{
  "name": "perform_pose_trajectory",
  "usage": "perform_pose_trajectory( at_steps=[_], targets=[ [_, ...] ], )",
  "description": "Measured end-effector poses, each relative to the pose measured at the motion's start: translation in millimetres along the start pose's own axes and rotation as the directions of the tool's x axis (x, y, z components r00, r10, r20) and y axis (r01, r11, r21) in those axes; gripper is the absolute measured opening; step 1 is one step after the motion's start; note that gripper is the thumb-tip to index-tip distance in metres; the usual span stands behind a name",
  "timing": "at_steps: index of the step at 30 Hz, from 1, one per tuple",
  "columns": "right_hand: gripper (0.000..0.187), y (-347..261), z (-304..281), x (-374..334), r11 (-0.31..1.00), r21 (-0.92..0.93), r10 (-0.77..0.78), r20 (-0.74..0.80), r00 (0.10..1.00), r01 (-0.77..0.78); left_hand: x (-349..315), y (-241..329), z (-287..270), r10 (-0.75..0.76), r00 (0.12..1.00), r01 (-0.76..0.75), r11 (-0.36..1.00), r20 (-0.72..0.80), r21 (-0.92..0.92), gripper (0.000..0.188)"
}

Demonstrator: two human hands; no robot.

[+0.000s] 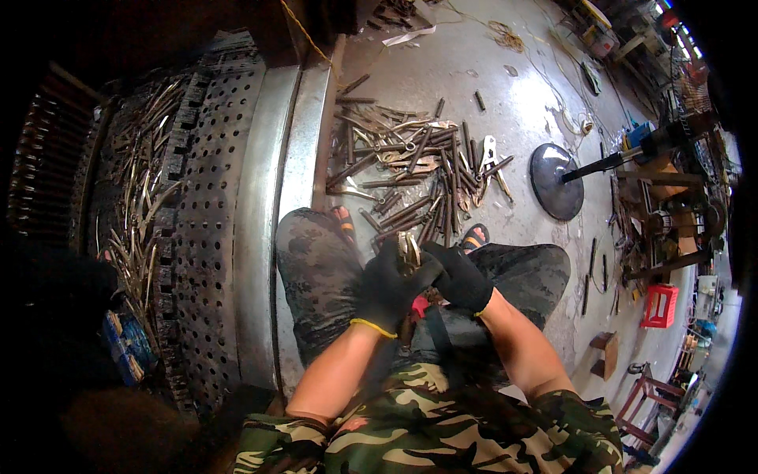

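Note:
Both hands wear black knitted gloves with yellow cuffs and meet in front of my lap. My left hand (387,280) is closed around a shiny curved metal piece (408,249), whose upper end sticks out above the fingers. Its exact kind is unclear, as the glove hides most of it. My right hand (458,278) is closed close against the left, its fingertips at the same piece; what they grip is hidden. Just under the hands show a small red thing (420,304) and a brownish rod-like part (407,330). Beyond my feet lies a heap of dark metal rods and silvery plier-like parts (426,162).
Left of me runs a metal ledge (264,189) beside a perforated metal plate (213,182), with long metal strips (142,205) piled farther left. To the right stand a round black base with a pole (557,182), a red stool (658,306) and a workbench (663,213).

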State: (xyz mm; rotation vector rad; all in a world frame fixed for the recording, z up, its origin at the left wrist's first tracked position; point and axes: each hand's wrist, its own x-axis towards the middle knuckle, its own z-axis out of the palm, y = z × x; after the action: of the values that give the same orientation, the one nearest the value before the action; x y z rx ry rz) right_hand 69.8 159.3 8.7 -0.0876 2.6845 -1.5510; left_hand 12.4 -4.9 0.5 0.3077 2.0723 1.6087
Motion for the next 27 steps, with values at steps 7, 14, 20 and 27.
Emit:
perform_pose_trajectory(
  at_steps=[7,14,20,27],
  targets=[
    [0.026,20,38,-16,0.961,-0.211,-0.169,0.065,0.983,0.179,-5,11,2,-0.066,0.996,0.072,0.99,-0.058,0.121,0.056],
    [0.023,-16,10,-8,0.993,-0.114,-0.037,-0.119,0.992,0.023,0,5,-4,-0.042,0.999,0.039,0.993,0.019,0.114,0.061],
    [0.02,-6,5,-8,0.99,-0.137,0.043,-0.029,0.999,-0.046,-2,-7,2,-0.059,0.998,0.056,0.993,0.023,0.099,0.055],
    [0.029,-18,11,-13,0.96,-0.272,0.051,-0.073,0.996,-0.069,-1,-11,4,0.008,1.0,-0.008,1.0,0.012,-0.021,0.046]
  ],
)
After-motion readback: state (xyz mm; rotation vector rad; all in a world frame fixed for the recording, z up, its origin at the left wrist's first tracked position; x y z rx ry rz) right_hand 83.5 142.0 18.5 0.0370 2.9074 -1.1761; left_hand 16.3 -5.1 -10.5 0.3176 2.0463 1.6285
